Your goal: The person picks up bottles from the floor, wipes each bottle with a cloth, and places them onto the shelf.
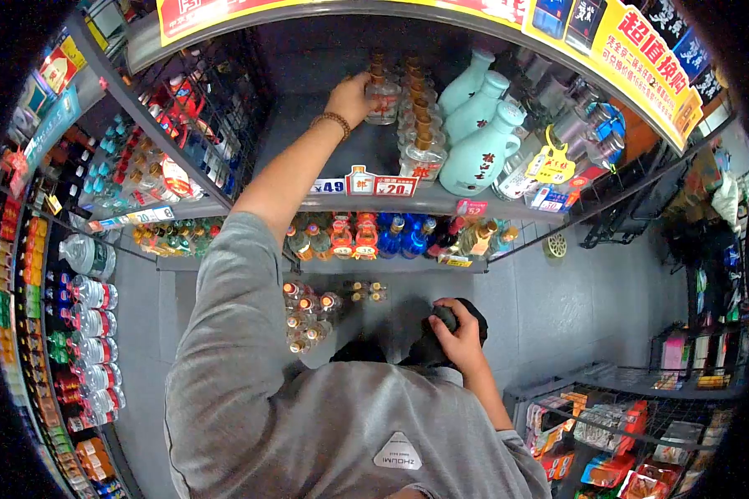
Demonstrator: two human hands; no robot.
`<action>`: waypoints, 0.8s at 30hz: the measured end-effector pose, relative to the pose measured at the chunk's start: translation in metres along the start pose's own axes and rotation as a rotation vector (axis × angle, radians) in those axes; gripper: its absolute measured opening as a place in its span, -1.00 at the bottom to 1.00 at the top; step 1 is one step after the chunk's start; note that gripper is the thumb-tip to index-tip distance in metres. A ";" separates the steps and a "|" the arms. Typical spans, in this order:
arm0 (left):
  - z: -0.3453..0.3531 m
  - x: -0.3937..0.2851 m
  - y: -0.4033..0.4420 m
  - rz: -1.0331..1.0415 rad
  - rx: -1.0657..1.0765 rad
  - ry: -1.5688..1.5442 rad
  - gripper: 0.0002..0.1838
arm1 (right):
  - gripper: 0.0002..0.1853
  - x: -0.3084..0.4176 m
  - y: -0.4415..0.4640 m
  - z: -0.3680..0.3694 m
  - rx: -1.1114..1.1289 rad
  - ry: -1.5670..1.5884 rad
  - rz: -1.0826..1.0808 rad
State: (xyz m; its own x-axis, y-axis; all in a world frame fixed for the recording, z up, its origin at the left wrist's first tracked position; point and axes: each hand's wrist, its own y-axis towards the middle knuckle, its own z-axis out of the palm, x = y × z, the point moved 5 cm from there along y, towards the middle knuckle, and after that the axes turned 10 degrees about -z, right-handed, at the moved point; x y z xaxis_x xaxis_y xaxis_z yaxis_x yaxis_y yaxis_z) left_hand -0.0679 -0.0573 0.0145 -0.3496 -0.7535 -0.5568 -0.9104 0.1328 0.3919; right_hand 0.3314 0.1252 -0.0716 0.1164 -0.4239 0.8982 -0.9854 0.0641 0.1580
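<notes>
My left hand (351, 101) reaches up to the shelf, a beaded bracelet on its wrist. Its fingers are closed round a clear liquor bottle (383, 101) with a brown cap and red print. That bottle stands just left of a row of similar clear bottles (423, 150). Pale green ceramic bottles (480, 158) stand to the right of the row. Down near my dark-clothed leg, my right hand (463, 337) curls round a dark rounded thing (445, 318) that I cannot make out.
Price tags (381, 183) line the shelf edge. A lower shelf holds blue bottles (404, 237) among others. Several capped bottles (306, 309) stand on the floor before me. Water bottles (96, 320) are stacked left; a wire rack (607, 416) with packets stands right.
</notes>
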 end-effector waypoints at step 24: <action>-0.129 -0.050 -0.179 -0.201 0.080 -0.768 -0.80 | -0.71 -0.027 0.010 -0.014 0.193 0.020 -0.066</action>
State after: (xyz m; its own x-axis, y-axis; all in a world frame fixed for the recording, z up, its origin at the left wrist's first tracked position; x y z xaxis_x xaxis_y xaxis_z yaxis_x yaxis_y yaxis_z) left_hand 0.1416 -0.1262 0.0666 -0.2054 -0.1170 -0.9717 -0.9751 0.1091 0.1930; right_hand 0.3197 0.1495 -0.0884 0.1820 -0.4037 0.8966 -0.9809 -0.1384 0.1368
